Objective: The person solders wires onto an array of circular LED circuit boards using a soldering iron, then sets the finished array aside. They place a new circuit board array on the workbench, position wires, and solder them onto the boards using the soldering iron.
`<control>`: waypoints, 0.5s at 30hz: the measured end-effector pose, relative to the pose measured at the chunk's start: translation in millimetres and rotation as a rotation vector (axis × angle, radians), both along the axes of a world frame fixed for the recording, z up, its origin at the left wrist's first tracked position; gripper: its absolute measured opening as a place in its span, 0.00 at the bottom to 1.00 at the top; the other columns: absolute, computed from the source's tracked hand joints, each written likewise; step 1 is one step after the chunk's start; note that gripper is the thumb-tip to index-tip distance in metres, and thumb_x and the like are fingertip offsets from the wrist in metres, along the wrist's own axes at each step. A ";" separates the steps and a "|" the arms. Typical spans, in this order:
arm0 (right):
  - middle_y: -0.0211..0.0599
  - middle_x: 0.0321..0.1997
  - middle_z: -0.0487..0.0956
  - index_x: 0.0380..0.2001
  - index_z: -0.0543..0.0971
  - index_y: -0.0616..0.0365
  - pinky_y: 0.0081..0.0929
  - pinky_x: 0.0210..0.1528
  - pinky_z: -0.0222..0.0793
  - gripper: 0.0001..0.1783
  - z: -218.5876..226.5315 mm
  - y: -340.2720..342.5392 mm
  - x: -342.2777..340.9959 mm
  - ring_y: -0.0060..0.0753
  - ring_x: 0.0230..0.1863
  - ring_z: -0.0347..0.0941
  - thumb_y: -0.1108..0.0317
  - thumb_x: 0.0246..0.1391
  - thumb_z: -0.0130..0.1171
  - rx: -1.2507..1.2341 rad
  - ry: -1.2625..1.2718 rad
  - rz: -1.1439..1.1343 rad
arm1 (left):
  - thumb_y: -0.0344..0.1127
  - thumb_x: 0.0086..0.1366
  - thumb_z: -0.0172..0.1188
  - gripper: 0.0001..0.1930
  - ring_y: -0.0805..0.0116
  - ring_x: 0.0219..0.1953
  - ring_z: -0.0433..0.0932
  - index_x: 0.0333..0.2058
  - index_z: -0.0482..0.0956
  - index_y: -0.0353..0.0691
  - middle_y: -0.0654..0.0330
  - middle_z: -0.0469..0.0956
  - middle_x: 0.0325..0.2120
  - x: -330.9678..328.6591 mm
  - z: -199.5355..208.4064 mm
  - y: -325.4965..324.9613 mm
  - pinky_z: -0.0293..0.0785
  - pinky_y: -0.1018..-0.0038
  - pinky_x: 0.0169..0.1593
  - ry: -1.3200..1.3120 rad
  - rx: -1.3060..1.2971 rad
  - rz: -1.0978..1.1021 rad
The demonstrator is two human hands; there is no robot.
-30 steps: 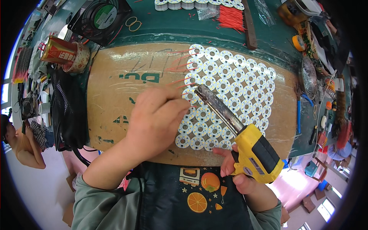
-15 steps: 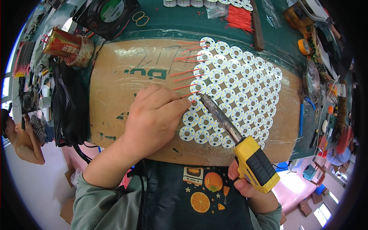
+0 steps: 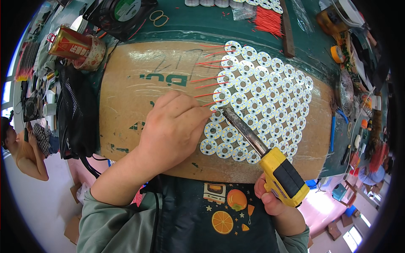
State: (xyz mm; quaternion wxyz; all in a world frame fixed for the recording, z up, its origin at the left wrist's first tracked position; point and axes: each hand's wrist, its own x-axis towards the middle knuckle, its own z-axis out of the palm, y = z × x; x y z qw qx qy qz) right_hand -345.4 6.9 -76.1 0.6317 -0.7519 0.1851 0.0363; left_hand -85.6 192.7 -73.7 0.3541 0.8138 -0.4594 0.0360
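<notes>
My right hand (image 3: 271, 196) is wrapped round the yellow and black handle of a soldering iron (image 3: 280, 175). Its dark, crusted tip rests at the upper edge of a white ring-shaped LED board (image 3: 217, 116). Close beside that tip, my left hand (image 3: 171, 126) pinches a short red wire (image 3: 214, 111), mostly hidden by the fingers, against the same board. The boards lie in slanting rows on a brown cardboard sheet (image 3: 122, 97). Further red wires (image 3: 205, 79) stick out leftward from the boards above my fingertips.
Behind the cardboard lie a bundle of red wires (image 3: 268, 22), stacked boards (image 3: 206, 3) and a black fan (image 3: 120, 14). A can (image 3: 69, 46) leans in a pot at left, by a black bag (image 3: 76, 114). Tape (image 3: 336, 54) and tools are at right. Another person (image 3: 25, 147) sits far left.
The soldering iron's tip has shifted slightly down and right along with the view, staying by the same board. My left fingertips remain pinched at its edge.
</notes>
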 end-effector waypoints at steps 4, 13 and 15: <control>0.34 0.29 0.78 0.31 0.80 0.55 0.35 0.34 0.72 0.10 -5.5 -5.6 -4.9 0.42 0.32 0.76 0.62 0.50 0.67 -0.033 0.005 0.103 | 0.23 0.49 0.69 0.09 0.59 0.32 0.77 0.31 0.84 0.38 0.59 0.79 0.28 0.2 -0.7 0.0 0.74 0.67 0.38 -0.002 0.006 -0.001; 0.34 0.27 0.77 0.29 0.80 0.55 0.34 0.31 0.71 0.10 -3.8 -1.5 -1.1 0.43 0.30 0.76 0.61 0.50 0.66 -0.006 -0.009 0.031 | 0.23 0.49 0.69 0.09 0.59 0.32 0.77 0.31 0.84 0.39 0.60 0.79 0.28 -0.2 -0.8 -0.6 0.74 0.67 0.38 -0.003 0.009 0.004; 0.34 0.27 0.77 0.29 0.80 0.56 0.33 0.30 0.70 0.10 -3.2 -2.8 -0.8 0.41 0.29 0.75 0.62 0.50 0.66 0.002 -0.007 0.043 | 0.23 0.49 0.69 0.09 0.59 0.32 0.77 0.31 0.84 0.38 0.59 0.79 0.28 -0.2 -1.1 -0.7 0.74 0.67 0.38 0.001 0.006 0.002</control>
